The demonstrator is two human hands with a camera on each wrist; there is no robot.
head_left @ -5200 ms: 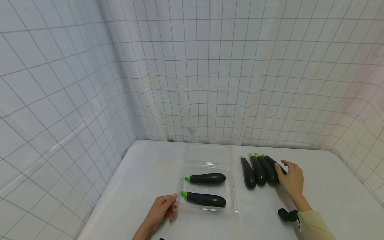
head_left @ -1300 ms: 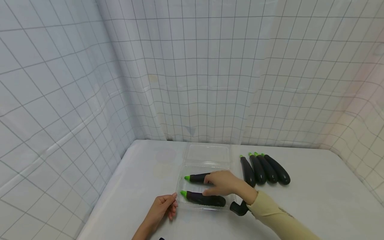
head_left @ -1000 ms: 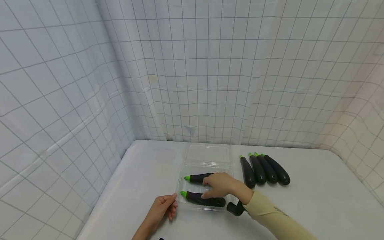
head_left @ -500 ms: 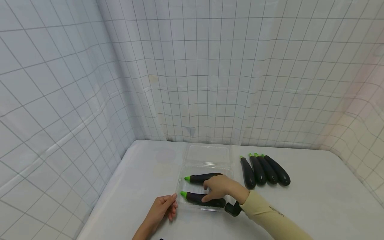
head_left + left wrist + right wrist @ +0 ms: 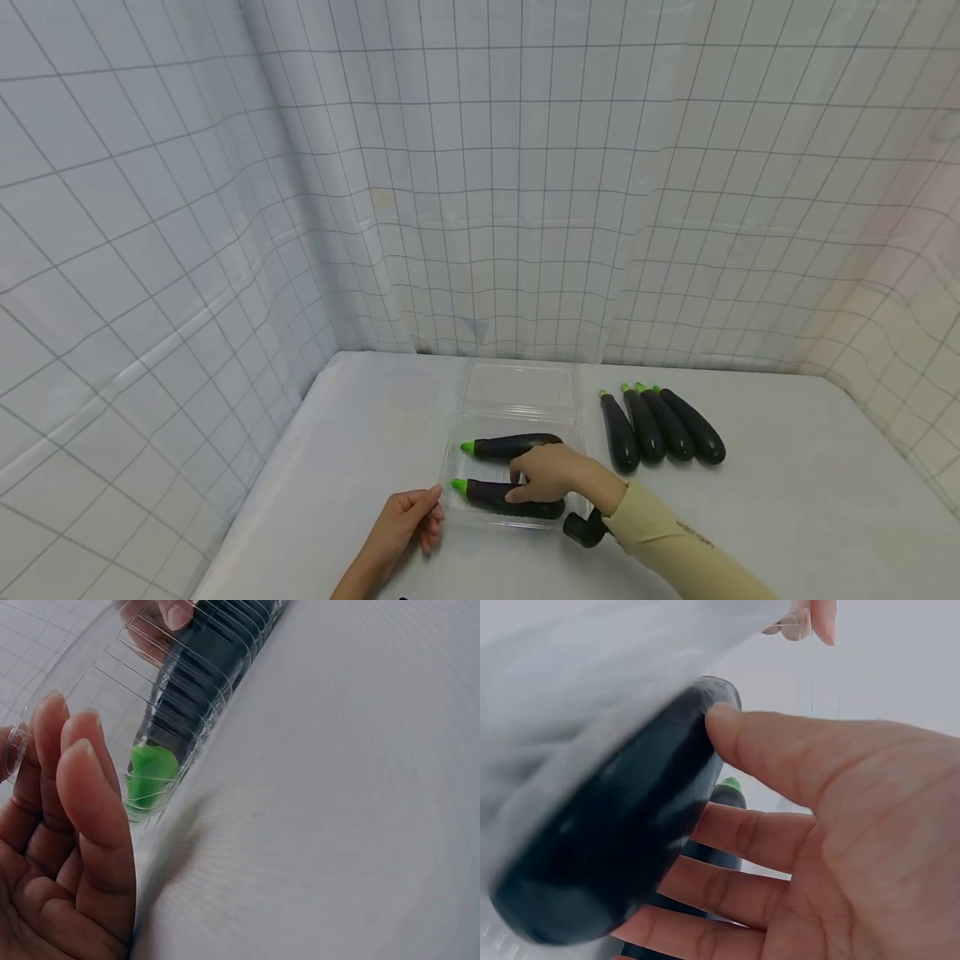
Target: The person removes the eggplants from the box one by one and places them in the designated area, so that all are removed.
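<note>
A clear plastic clamshell container lies opened flat on the table, its lid half toward the back. Two dark eggplants with green stems lie crosswise in its near half, a back eggplant and a front eggplant. My left hand pinches the container's left rim between thumb and index finger, the other fingers loosely curled. My right hand reaches over the container and holds the front eggplant. In the right wrist view the thumb lies on one side of that eggplant and the fingers on the other.
Several more eggplants lie side by side right of the container, stems pointing back. A black device sits at my right wrist. White grid-patterned curtains enclose the table at the back and sides.
My right hand has come left from the rightmost eggplant of the row to the front eggplant in the container, lately shifting only slightly. My left hand has stayed at the rim.
</note>
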